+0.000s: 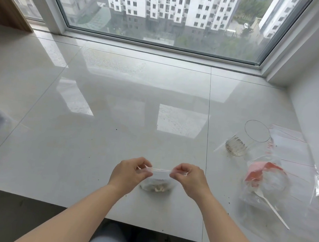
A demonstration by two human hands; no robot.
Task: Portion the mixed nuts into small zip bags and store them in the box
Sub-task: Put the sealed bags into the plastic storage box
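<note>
Windowsill tile [91,153]; zip bag [156,181] mouth left-right, pinched between left hand [129,172], right hand [188,179]

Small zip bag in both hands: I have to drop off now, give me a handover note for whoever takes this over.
Left hand: pinches the left end of the small zip bag at its top strip.
Right hand: pinches the right end of the same strip.
The bag sits on the white sill, with some nuts in its bottom; whether the zip is closed cannot be told.
To the right: a clear glass, loose clear bags, and a white spoon on a crumpled bag with a red patch.
No box is identifiable.
Done: one bag filled.
Left: seal it, store it, fill more.
</note>
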